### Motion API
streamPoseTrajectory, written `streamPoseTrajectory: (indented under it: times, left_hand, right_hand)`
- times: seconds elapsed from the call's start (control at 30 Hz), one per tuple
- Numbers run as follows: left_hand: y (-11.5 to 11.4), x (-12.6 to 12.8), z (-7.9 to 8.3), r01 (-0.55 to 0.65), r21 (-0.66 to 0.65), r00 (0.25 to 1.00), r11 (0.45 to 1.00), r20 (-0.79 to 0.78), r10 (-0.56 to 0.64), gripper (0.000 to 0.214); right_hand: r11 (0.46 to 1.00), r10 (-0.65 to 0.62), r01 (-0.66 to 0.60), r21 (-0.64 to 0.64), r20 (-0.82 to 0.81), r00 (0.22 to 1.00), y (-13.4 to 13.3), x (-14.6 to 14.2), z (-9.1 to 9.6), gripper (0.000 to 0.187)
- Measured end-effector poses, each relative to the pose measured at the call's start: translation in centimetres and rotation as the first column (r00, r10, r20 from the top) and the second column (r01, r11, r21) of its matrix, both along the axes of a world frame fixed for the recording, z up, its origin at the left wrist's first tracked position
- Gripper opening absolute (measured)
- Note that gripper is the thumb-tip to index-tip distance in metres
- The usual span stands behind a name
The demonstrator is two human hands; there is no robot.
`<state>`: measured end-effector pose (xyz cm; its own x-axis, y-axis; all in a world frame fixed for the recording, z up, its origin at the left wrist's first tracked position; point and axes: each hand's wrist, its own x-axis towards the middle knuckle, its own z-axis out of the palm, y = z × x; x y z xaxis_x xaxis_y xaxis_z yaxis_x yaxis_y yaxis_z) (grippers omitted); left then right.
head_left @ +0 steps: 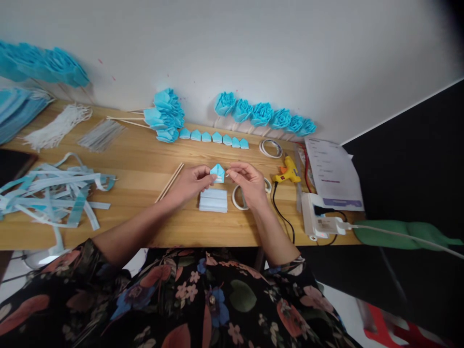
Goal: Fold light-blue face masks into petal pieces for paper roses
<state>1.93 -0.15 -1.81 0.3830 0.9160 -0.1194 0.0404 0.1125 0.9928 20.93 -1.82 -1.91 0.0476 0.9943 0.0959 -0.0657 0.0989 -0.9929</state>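
My left hand [190, 182] pinches a small folded blue paper petal [218, 172] just above the wooden table [145, 164]. From the right, my right hand [248, 181] meets it, fingers closed on the petal's right corner. Right below the petal lies a stack of pale blue paper strips [213, 200]. A roll of clear tape [238, 198] sits under my right hand. Two wooden sticks [170, 181] lie just left of my left hand.
A row of folded blue petals [214, 137] lies further back, with blue paper roses [263, 115] along the wall. At the right are a yellow glue gun [288, 172], a white power strip [319, 220] and printed sheets [331, 171]. Blue paper scraps [50, 191] pile at left.
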Motion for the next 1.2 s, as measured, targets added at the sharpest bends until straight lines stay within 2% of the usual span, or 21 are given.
streamPoseTrajectory:
  times: [0.23,0.47,0.8,1.0,1.2]
  left_hand:
    - [-0.13,0.12,0.13,0.005,0.051,0.998,0.999,-0.069,-0.002,0.024]
    - [-0.27,0.12,0.39,0.015,0.036,0.999,0.999,-0.039,-0.013,0.023]
    - [-0.21,0.06,0.3,0.062,-0.05,0.998,0.997,0.023,-0.061,0.023]
    - [-0.42,0.39,0.72,0.076,-0.047,0.996,0.996,0.046,-0.074,0.026]
    - [-0.37,0.22,0.53,0.083,-0.037,0.994,0.996,0.072,-0.08,0.023]
  right_hand:
    - [0.992,0.008,-0.035,0.121,0.219,0.976,-0.59,0.02,-0.03,0.018]
    - [0.98,-0.022,-0.044,0.193,0.326,0.945,-0.57,-0.03,0.02,0.015]
    - [0.972,-0.047,-0.038,0.231,0.351,0.935,-0.58,-0.11,0.07,0.014]
    - [0.965,-0.059,-0.049,0.256,0.398,0.915,-0.75,-0.37,0.43,0.012]
    - [0.967,-0.059,-0.04,0.253,0.372,0.926,-0.77,-0.54,0.51,0.012]
